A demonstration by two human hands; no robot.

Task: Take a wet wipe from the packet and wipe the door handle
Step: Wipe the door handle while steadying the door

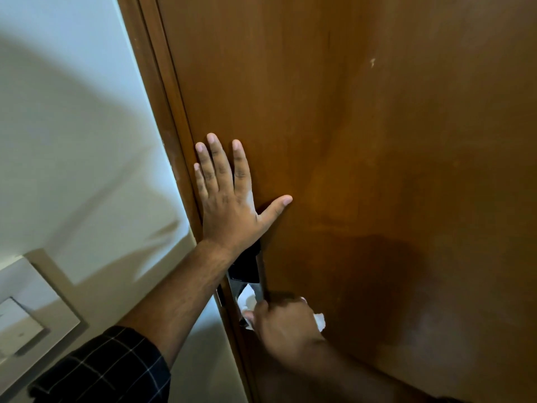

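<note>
My left hand [229, 205] lies flat and spread against the brown wooden door [363, 141], just above the lock. The dark lock plate [247, 266] with its metal lower part sits at the door's left edge, partly behind my left wrist. Lower down, my right hand [286, 324] is blurred and closed around a white wet wipe [247, 298], pressing it onto the door handle. The handle itself is hidden under the hand and wipe. A corner of the wipe sticks out at the right of my fist. No wipe packet is in view.
The wooden door frame [162, 112] runs diagonally left of the door. Beyond it is a pale wall [72, 126] with a white switch plate [32, 309] at the lower left. My left sleeve [110, 370] is dark with thin checks.
</note>
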